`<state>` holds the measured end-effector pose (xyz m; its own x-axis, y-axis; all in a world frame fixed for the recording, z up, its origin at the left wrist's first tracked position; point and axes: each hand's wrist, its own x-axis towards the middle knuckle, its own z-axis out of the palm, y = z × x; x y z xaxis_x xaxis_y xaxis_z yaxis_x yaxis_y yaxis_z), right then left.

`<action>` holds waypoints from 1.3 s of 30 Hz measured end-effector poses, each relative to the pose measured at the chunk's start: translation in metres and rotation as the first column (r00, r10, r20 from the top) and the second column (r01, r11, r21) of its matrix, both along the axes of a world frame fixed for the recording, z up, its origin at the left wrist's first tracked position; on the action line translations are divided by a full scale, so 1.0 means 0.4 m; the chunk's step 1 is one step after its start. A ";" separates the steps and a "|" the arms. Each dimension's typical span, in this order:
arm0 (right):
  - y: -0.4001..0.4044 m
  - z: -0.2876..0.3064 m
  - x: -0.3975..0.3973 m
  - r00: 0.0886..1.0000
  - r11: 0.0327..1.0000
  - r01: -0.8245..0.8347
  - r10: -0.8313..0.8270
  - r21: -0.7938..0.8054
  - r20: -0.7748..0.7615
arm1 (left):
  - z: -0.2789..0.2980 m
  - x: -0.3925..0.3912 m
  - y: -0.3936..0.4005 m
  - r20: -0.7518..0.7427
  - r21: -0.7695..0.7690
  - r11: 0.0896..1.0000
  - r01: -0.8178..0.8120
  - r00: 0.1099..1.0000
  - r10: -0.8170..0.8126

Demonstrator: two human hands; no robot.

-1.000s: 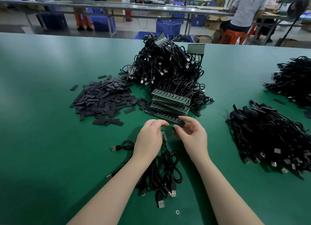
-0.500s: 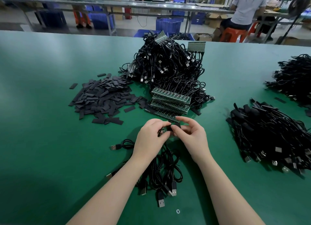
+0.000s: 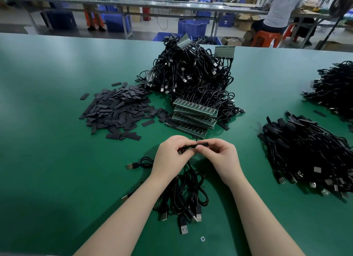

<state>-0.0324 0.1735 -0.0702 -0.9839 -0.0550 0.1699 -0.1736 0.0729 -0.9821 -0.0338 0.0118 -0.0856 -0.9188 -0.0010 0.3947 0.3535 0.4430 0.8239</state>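
My left hand (image 3: 172,156) and my right hand (image 3: 221,158) meet over the green table (image 3: 57,160), just in front of a stack of green circuit board strips (image 3: 193,116). Between the fingertips sits a short black sleeve (image 3: 200,145) over the end of a small board on a black USB cable. My right hand pinches the sleeve; my left hand grips the cable end with the board, mostly hidden by its fingers. Several black USB cables (image 3: 183,198) hang down from my left hand onto the table between my forearms.
A heap of flat black sleeves (image 3: 118,108) lies to the left. A big tangle of USB cables (image 3: 193,74) rises behind the boards. Sleeved cables (image 3: 309,152) are piled at the right, another pile (image 3: 336,87) beyond. People work at benches in the background.
The black sleeve in my right hand has slid leftward over the small board held by my left hand, and the board is now almost fully covered. Both hands stayed in place.
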 end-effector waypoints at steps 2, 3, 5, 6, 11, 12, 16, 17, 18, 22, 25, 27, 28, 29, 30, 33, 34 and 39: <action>0.000 0.001 -0.001 1.000 1.000 -0.004 0.004 0.011 -0.001 | -0.001 -0.002 0.000 -0.007 -0.003 1.000 -0.004 1.000 0.004; 0.001 0.002 -0.001 1.000 1.000 -0.010 0.010 0.016 0.000 | -0.002 -0.003 0.000 -0.012 -0.010 1.000 -0.004 1.000 0.004; 0.000 0.003 -0.001 1.000 1.000 -0.016 0.016 0.019 0.001 | -0.002 -0.002 -0.001 -0.009 -0.023 1.000 -0.003 1.000 0.003; 0.000 0.003 -0.001 1.000 1.000 -0.010 0.010 0.017 0.002 | -0.001 -0.001 -0.002 0.001 -0.025 1.000 0.002 1.000 -0.002; 0.006 -0.006 -0.007 0.997 0.996 0.069 -0.067 -0.050 0.048 | 0.009 0.006 -0.002 0.065 -0.042 0.999 0.003 0.998 0.000; 0.009 -0.009 -0.009 0.995 0.994 0.082 -0.077 -0.078 0.066 | 0.010 0.008 -0.002 0.088 -0.051 0.999 -0.007 0.996 0.012; 0.010 -0.013 -0.016 0.989 0.977 0.104 -0.081 -0.187 0.122 | 0.004 0.010 0.000 0.148 -0.069 0.997 -0.043 0.988 0.053; 0.010 -0.014 -0.016 0.990 0.977 0.099 -0.076 -0.188 0.122 | 0.003 0.010 0.000 0.150 -0.078 0.996 -0.052 0.987 0.063; 0.009 -0.015 -0.016 0.990 0.980 0.093 -0.072 -0.178 0.120 | 0.002 0.010 0.001 0.146 -0.091 0.994 -0.059 0.987 0.072; 0.008 -0.021 -0.018 0.990 0.991 0.099 -0.089 -0.093 0.110 | 0.005 0.011 0.007 0.140 -0.139 0.988 -0.072 0.986 0.091; 0.009 -0.022 -0.019 0.989 0.989 0.122 -0.114 -0.084 0.099 | 0.009 0.011 0.007 0.138 -0.187 0.981 -0.056 0.987 0.083; 0.009 -0.022 -0.018 0.988 0.990 0.124 -0.117 -0.071 0.096 | 0.009 0.011 0.006 0.150 -0.202 0.979 -0.036 0.986 0.067; 0.009 -0.021 -0.017 0.989 0.991 0.121 -0.115 -0.060 0.094 | 0.009 0.011 0.004 0.158 -0.198 0.980 -0.029 0.986 0.061; 0.008 -0.019 -0.015 0.989 0.992 0.116 -0.111 -0.046 0.092 | 0.008 0.010 0.003 0.163 -0.193 0.981 -0.026 0.985 0.058; 0.007 -0.018 -0.013 0.990 0.993 0.113 -0.110 -0.033 0.089 | 0.008 0.010 0.003 0.163 -0.190 0.981 -0.030 0.985 0.062; 0.006 -0.014 -0.010 0.989 0.992 0.123 -0.121 -0.026 0.083 | 0.006 0.008 0.003 0.152 -0.180 0.982 -0.064 0.984 0.092; 0.006 -0.013 -0.010 0.989 0.991 0.128 -0.125 -0.029 0.081 | 0.006 0.008 0.003 0.151 -0.171 0.983 -0.067 0.984 0.093; 0.005 -0.014 -0.010 0.991 0.993 0.113 -0.112 -0.017 0.068 | 0.005 0.008 0.001 0.168 -0.141 0.989 -0.053 0.983 0.077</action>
